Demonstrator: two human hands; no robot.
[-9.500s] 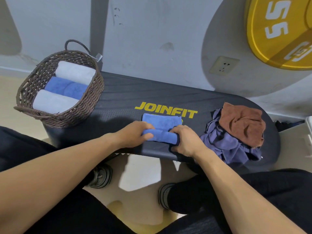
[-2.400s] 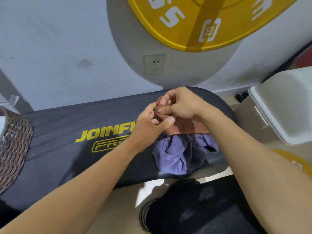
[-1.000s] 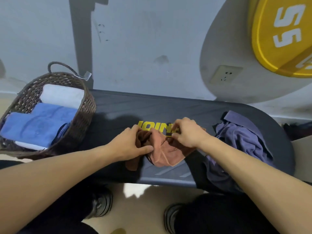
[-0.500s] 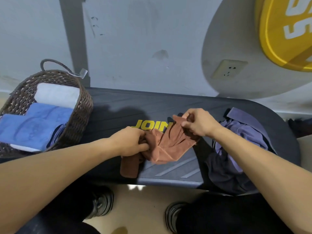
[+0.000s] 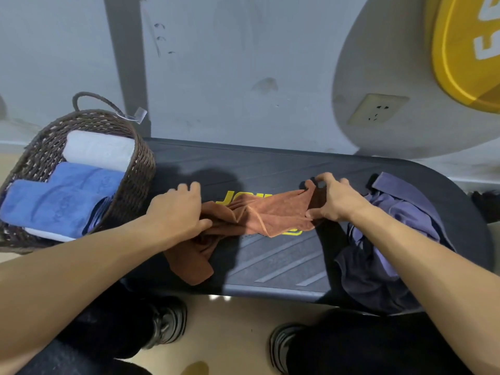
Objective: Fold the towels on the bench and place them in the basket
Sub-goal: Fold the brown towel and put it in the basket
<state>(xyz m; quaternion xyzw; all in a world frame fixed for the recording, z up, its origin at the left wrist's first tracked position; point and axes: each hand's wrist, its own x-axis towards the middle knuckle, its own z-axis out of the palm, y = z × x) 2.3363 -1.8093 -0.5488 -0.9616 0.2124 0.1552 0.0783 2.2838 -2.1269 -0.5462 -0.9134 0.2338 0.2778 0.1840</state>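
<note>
A crumpled brown towel [image 5: 265,213] is stretched across the middle of the black bench [image 5: 276,163], over the yellow logo. My left hand [image 5: 178,209] grips its left end, and a loose flap hangs toward the bench's front edge. My right hand [image 5: 334,200] pinches its right corner, held slightly raised. A purple towel [image 5: 400,212] lies in a heap at the bench's right end, partly under my right forearm. The brown wicker basket [image 5: 135,182] stands on the bench's left end, holding two blue towels [image 5: 59,201] and rolled white ones [image 5: 100,150].
A grey wall runs right behind the bench, with a socket [image 5: 377,109] and a yellow weight plate [image 5: 465,50] at the upper right. My knees and shoes [image 5: 167,323] are below the bench's front edge, on a tan floor.
My hands have pulled apart, spreading the brown towel out sideways over the logo. Earlier they lifted it off the purple heap and carried it to the bench's middle.
</note>
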